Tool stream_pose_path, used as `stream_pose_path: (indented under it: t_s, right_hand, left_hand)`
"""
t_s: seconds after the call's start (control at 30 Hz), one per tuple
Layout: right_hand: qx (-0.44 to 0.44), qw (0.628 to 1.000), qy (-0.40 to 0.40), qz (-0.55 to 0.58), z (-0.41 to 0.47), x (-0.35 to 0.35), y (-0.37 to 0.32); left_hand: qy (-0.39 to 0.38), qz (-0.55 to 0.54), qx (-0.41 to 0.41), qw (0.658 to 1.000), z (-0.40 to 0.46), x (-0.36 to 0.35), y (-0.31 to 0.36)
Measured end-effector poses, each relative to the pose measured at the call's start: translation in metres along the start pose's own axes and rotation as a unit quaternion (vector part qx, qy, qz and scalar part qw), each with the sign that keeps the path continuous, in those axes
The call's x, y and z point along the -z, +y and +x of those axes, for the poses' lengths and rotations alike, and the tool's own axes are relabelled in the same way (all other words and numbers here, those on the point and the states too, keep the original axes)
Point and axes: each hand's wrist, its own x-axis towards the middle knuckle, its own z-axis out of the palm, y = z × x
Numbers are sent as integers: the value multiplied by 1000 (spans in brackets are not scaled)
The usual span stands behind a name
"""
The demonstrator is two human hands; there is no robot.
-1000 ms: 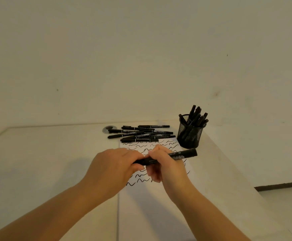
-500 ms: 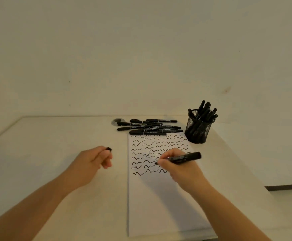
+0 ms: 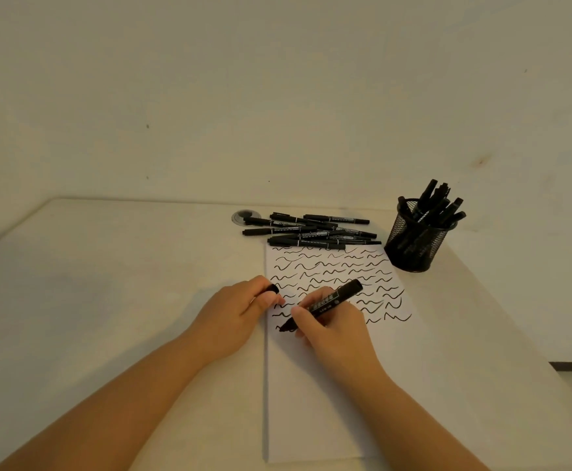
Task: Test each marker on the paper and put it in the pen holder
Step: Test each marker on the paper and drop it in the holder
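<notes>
A white sheet of paper (image 3: 315,402) lies on the table, its upper half covered with rows of black squiggles. My right hand (image 3: 334,329) grips an uncapped black marker (image 3: 329,302) with its tip on the paper near the sheet's left edge. My left hand (image 3: 235,312) rests at the paper's left edge and pinches the marker's black cap (image 3: 271,289). A pile of several black markers (image 3: 312,231) lies beyond the paper's top. A black mesh pen holder (image 3: 415,248) with several markers in it stands at the right.
A round grey cable grommet (image 3: 245,217) sits in the table left of the marker pile. The table's right edge (image 3: 522,334) slants close past the pen holder, and a plain wall rises behind the table.
The cap came off the marker. My left hand drew away with it and now lies by the paper's edge. My right hand brought the tip down to the sheet's left side.
</notes>
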Motion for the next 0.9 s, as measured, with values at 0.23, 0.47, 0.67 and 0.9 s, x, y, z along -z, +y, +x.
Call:
stream_pose_path:
  t_s: [0.23, 0.47, 0.67, 0.9]
  right_hand:
    - [26, 999, -36, -23, -5, 1, 3]
    - [58, 995, -14, -75, -6, -1, 5]
    - [54, 997, 5, -63, -7, 3, 10]
    - [17, 992, 98, 75, -4, 14, 9]
  left_hand:
    - [1, 20, -12, 1000, -2, -2, -2]
    - [-2, 23, 1, 1000, -1, -3, -6]
    - [-1, 29, 0, 1000, -2, -2, -4]
    - [13, 16, -13, 1000, -5, -3, -4]
